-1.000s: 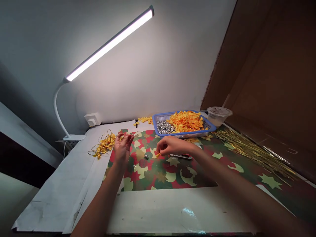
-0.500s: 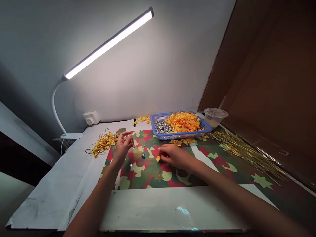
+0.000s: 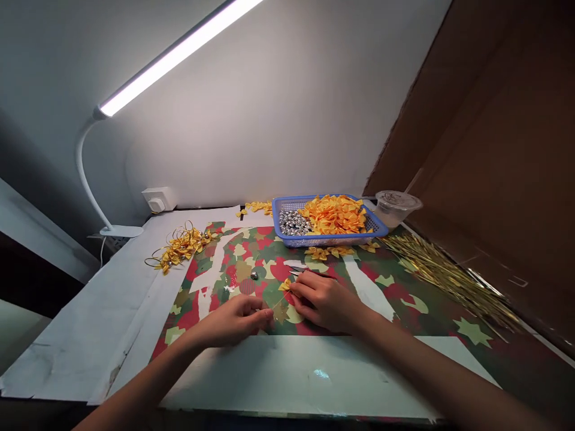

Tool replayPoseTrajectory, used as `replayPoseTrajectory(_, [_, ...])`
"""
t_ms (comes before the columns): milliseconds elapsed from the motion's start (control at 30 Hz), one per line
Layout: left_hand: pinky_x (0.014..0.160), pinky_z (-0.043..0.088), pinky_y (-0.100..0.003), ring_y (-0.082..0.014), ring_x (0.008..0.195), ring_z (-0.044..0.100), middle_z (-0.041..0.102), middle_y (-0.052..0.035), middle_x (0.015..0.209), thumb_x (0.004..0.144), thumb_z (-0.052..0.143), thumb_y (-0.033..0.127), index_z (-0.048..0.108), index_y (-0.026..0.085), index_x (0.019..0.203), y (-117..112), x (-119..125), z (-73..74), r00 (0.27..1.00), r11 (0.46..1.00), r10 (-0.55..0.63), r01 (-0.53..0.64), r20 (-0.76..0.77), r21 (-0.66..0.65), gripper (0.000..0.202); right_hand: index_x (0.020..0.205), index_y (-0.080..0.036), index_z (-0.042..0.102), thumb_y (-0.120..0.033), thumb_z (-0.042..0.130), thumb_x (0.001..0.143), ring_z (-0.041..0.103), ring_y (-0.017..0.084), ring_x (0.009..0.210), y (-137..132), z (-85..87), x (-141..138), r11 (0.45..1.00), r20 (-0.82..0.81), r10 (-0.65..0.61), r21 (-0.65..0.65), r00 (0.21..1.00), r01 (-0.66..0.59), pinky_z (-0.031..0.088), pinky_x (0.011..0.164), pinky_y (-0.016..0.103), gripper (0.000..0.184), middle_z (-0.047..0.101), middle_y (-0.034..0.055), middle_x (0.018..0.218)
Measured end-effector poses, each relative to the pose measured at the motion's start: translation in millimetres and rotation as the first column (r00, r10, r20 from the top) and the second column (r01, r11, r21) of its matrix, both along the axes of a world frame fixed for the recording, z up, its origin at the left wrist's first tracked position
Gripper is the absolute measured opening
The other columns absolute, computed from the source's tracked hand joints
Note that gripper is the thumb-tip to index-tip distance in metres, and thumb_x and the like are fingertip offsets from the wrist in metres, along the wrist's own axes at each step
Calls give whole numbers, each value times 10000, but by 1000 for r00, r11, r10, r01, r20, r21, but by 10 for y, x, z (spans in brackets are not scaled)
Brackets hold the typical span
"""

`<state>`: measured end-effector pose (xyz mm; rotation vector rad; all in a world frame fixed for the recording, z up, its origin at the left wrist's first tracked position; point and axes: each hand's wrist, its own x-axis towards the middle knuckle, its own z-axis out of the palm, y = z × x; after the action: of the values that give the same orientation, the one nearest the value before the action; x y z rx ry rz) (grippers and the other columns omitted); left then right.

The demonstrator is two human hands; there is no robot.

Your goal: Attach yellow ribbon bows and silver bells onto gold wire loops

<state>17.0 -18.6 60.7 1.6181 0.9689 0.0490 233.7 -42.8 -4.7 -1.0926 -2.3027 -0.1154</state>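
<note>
My right hand [image 3: 324,301] pinches a small yellow ribbon bow [image 3: 285,285] at its fingertips, above the red and green patterned sheet [image 3: 233,254]. A thin gold strand [image 3: 275,303] seems to run from the bow down to my left hand [image 3: 242,320], whose thumb and fingers are closed on its end. A tool with two pointed metal tips [image 3: 296,270], like small scissors, lies just behind my right hand, partly hidden by it. A silver bell [image 3: 254,275] rests on the sheet, left of the bow and apart from both hands.
A blue basket [image 3: 330,240] holds silver bells and yellow bows. Finished-looking looped bows [image 3: 184,248] lie in a pile at left. Gold ties [image 3: 449,281] spread at right, near a lidded plastic cup [image 3: 395,208]. A lamp [image 3: 121,231] stands at left; cardboard [image 3: 494,149] rises at right.
My left hand has come down and toward the right, closing near the bow. My right hand still pinches the bow, and the pointed tool now shows behind it. The view has tilted slightly.
</note>
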Motion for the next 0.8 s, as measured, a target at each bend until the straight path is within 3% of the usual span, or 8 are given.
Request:
replayPoseTrajectory(100, [302, 167, -178, -71, 326, 238, 273, 121, 416, 802, 470, 515, 489, 212, 743, -232, 55, -17, 985, 978, 159, -148, 65, -144, 310, 794, -152, 617, -175, 438, 911, 572, 145, 664, -37, -17, -37, 998, -54, -1, 55, 999, 4, 472, 622, 243, 215, 609, 49, 708])
replayPoseTrajectory(167, [293, 154, -168, -69, 327, 207, 279, 121, 418, 816, 449, 465, 455, 224, 732, -384, 124, -76, 959, 946, 241, -199, 148, -255, 255, 787, -151, 616, -171, 418, 926, 578, 143, 656, -41, -23, -64, 997, -59, -13, 72, 998, 18, 468, 611, 240, 243, 609, 48, 697])
replayPoseTrajectory(333, [295, 90, -180, -77, 344, 127, 252, 111, 413, 761, 478, 409, 336, 241, 614, -621, 339, -293, 817, 842, 473, -308, 331, -442, 265, 736, -164, 602, -145, 383, 936, 582, 139, 645, -49, -44, -116, 997, -67, -29, 68, 997, 33, 460, 595, 231, 297, 610, 45, 689])
replayPoseTrajectory(433, [380, 257, -204, -99, 418, 280, 348, 61, 481, 763, 521, 390, 378, 224, 569, -667, 426, -364, 678, 820, 572, -490, 462, -296, 293, 733, -164, 597, -138, 392, 930, 590, 145, 658, -60, -52, -124, 997, -79, -43, 63, 996, 48, 465, 607, 237, 285, 611, 55, 702])
replayPoseTrajectory(500, [570, 385, -234, -142, 621, 452, 504, -22, 675, 766, 566, 341, 471, 201, 567, -678, 463, -380, 580, 743, 584, -664, 568, -87, 262, 732, -161, 596, -136, 401, 925, 588, 148, 657, -64, -55, -123, 996, -82, -43, 68, 996, 49, 466, 611, 238, 276, 606, 56, 696])
replayPoseTrajectory(567, [693, 393, -257, -173, 757, 489, 557, -61, 850, 777, 569, 318, 537, 193, 605, -674, 497, -395, 512, 675, 605, -736, 610, -52, 215, 731, -164, 595, -138, 398, 925, 584, 149, 656, -65, -63, -120, 996, -80, -36, 74, 996, 42, 465, 608, 238, 278, 603, 56, 697])
replayPoseTrajectory(667, [624, 381, -271, -154, 632, 455, 544, -33, 731, 756, 560, 338, 498, 198, 586, -647, 567, -444, 386, 660, 706, -663, 594, -353, 229, 757, -175, 606, -140, 389, 929, 580, 150, 664, -69, -84, -116, 998, -71, -30, 61, 997, 34, 463, 613, 241, 279, 605, 57, 716])
replayPoseTrajectory(800, [506, 305, -237, -105, 515, 333, 385, 36, 523, 611, 631, 297, 411, 194, 484, -612, 661, -503, 153, 517, 826, -587, 542, -622, 274, 799, -171, 613, -116, 400, 920, 581, 153, 681, -89, -96, -121, 999, -30, -6, 47, 1000, 8, 456, 627, 244, 251, 609, 65, 739])
